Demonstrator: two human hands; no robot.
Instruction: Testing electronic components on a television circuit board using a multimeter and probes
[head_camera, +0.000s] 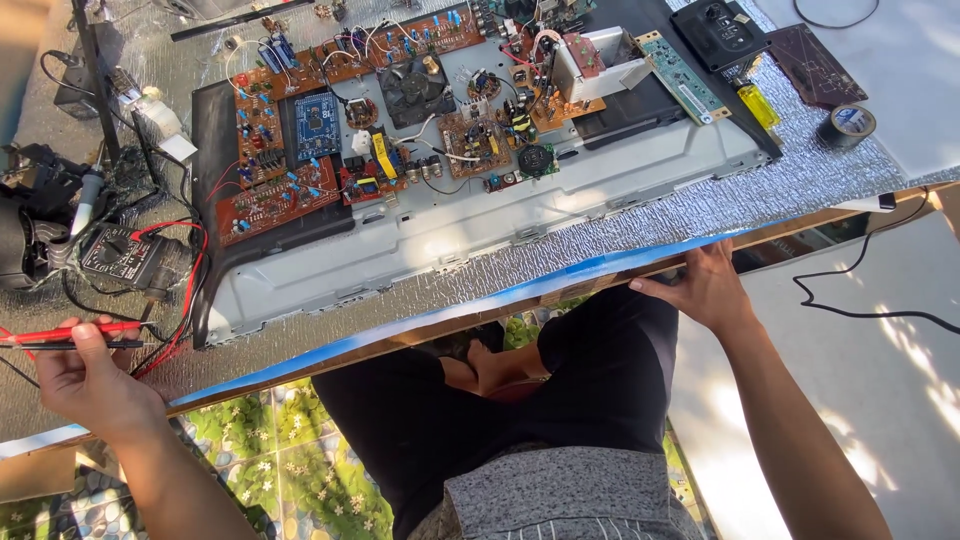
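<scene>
The left hand (85, 375) is pinching the red and black probes (70, 336) at the near left by the multimeter (125, 257), the right hand (705, 290) is lying spread on the table edge (560, 285), so probing the boards (400, 110) seems to be next, calling for a steady reach.

We see a workbench (700, 215) covered in quilted silver foil sheeting, we note its wooden front edge with a blue strip, a patterned green floor covering (290, 460) below, a pale floor (860, 340) at right, strong sunlight with hard shadows.
</scene>
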